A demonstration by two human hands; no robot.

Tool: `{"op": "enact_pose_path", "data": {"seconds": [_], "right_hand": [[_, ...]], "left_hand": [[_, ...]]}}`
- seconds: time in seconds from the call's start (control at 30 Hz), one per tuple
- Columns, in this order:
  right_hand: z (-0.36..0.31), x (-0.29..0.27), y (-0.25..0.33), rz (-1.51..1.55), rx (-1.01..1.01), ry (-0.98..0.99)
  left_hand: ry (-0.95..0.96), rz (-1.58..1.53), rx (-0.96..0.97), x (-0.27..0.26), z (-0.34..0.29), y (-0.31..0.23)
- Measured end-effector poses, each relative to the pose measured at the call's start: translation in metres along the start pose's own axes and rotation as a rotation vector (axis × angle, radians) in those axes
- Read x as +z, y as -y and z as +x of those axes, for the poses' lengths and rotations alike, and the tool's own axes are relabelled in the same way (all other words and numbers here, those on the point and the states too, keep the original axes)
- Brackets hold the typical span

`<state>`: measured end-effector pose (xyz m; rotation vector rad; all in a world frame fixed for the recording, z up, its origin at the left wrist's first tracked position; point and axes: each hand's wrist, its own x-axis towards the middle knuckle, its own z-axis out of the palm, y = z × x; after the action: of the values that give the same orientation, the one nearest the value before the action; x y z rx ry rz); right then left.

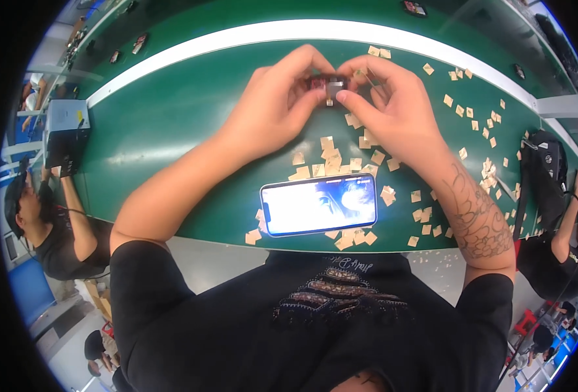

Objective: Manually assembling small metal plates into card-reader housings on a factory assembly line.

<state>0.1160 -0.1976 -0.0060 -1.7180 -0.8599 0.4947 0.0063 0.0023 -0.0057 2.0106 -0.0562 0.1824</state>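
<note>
Over the far middle of the green table, both hands meet at a small dark electronic part (pixel 335 86) with a reddish section on its left. My left hand (pixel 279 98) is closed on it, thumb and fingers pinching the reddish end. From the other side, my right hand (pixel 390 98) pinches its right end, the thumb tip pressed near its lower edge. A thin sliver-like thing (pixel 371 80) shows between the right fingers; its kind is too small to tell. Fingers hide much of the part. Small tan squares (pixel 331 157) lie loose just below the hands.
A lit smartphone (pixel 318 206) lies across the near table, on top of some squares. More squares (pixel 468 112) are scattered to the right. A white rail (pixel 315 31) crosses the far side. A black bag (pixel 547 163) sits at right, a dark box (pixel 68 134) at left. People work on both sides.
</note>
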Motion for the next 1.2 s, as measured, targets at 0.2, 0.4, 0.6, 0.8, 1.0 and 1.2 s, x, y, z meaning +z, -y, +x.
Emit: {"op": "enact_pose_path", "data": {"seconds": [0.2, 0.4, 0.6, 0.8, 1.0, 1.2], "right_hand": [[0.007, -0.006, 0.000, -0.153, -0.034, -0.136], [0.008, -0.016, -0.015, -0.091, -0.115, -0.128], [0.012, -0.021, -0.024, -0.128, -0.192, -0.151], [0.013, -0.022, -0.011, -0.215, -0.069, 0.013], [0.015, -0.020, -0.029, -0.220, -0.236, -0.085], [0.013, -0.019, -0.029, -0.165, -0.221, -0.121]], "left_hand": [[-0.284, 0.374, -0.013, -0.068, 0.054, 0.064], [-0.462, 0.548, -0.116, -0.115, 0.110, 0.100], [-0.522, 1.164, -0.040, -0.202, 0.084, 0.156], [-0.646, 1.229, -0.467, -0.334, 0.007, 0.221], [-0.645, 1.045, -0.309, -0.320, 0.011, 0.210], [-0.524, 0.835, 0.253, -0.184, 0.027, 0.138]]}}
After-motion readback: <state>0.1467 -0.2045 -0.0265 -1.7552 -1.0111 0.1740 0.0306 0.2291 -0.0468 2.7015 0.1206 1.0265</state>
